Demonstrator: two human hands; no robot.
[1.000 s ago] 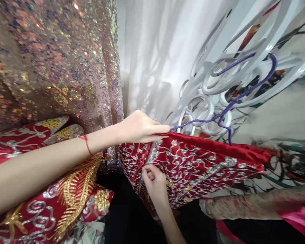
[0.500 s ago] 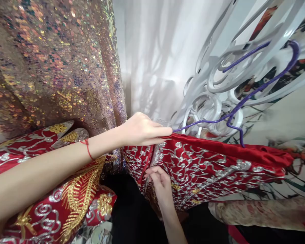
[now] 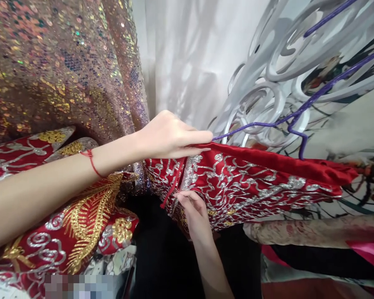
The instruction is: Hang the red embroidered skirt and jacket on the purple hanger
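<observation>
A red garment (image 3: 249,187) with silver embroidery and a smooth red satin waistband (image 3: 268,160) hangs across the middle. My left hand (image 3: 171,137), a red string bracelet (image 3: 93,162) on its wrist, is closed over the waistband's left end, where a purple hanger (image 3: 255,123) meets it. Below, my right hand (image 3: 193,203) pinches at the garment's side opening. What lies between its fingertips is too small to make out. A thin red cord (image 3: 171,191) dangles just left of those fingertips.
A sequined garment (image 3: 65,74) hangs at upper left. Beneath it lies a red piece with gold and silver embroidery (image 3: 90,228). White scrollwork (image 3: 268,99) stands behind the hanger, beside a white curtain (image 3: 187,62). A patterned fabric roll (image 3: 299,232) is at lower right.
Garment, hanger and both hands sit higher in view. The cord's lower end now hangs free beside my right fingertips, which were at the cord before. My left hand keeps its grip.
</observation>
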